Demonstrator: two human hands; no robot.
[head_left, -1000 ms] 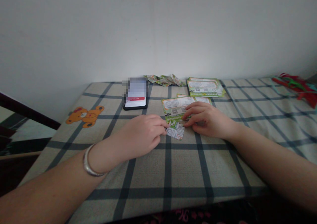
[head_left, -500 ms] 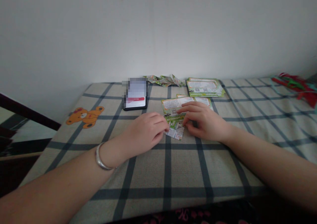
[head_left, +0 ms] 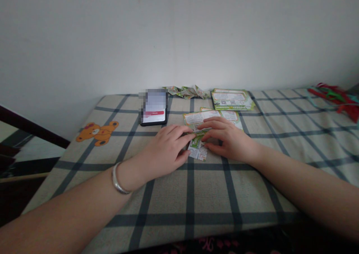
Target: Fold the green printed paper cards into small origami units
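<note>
A small folded piece of printed paper (head_left: 198,154), green and white, lies between my two hands on the checked cloth. My left hand (head_left: 172,145), with a silver bangle (head_left: 117,179) at its wrist, has its fingertips and thumb at the paper's left edge. From the right side, my right hand (head_left: 228,138) grips the same paper with thumb and index finger, its other fingers curved over it. Partly under the right fingers lie flat green-bordered leaflets (head_left: 193,117). My fingers hide part of the folded paper.
A phone (head_left: 154,118) with a lit screen lies beyond my left hand. Folded paper strips (head_left: 186,92) rest near the wall, beside a leaflet stack (head_left: 232,98). Red and green material (head_left: 340,100) is at far right. An orange bear picture (head_left: 98,133) sits left.
My left thumb has parted from its fingers, and the hand has shifted slightly right along the paper. My right fingertips have moved a little left over the folded paper.
</note>
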